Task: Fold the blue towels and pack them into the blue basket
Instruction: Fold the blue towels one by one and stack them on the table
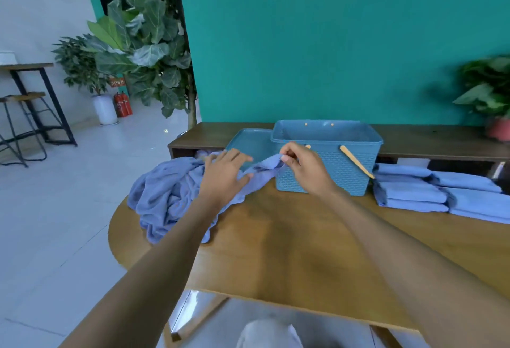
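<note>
The right hand pinches a corner of a blue towel between thumb and fingers, lifting it just in front of the blue basket. The left hand lies flat with fingers spread, pressing on the same cloth where it runs into the heap of unfolded towels at the table's left end.

Judging from this, the job is partway through: two stacks of folded towels sit just right of the basket, but what shows of the basket's inside looks empty, its wooden handle hanging down the front wall. The crumpled heap is left to fold, and none is packed.

Everything rests on a wooden table. A blue lid lies behind the left hand, beside the basket. Beyond are a low wooden shelf, a teal wall, leafy potted plants, a stool and red fire extinguishers on pale floor tiles.
</note>
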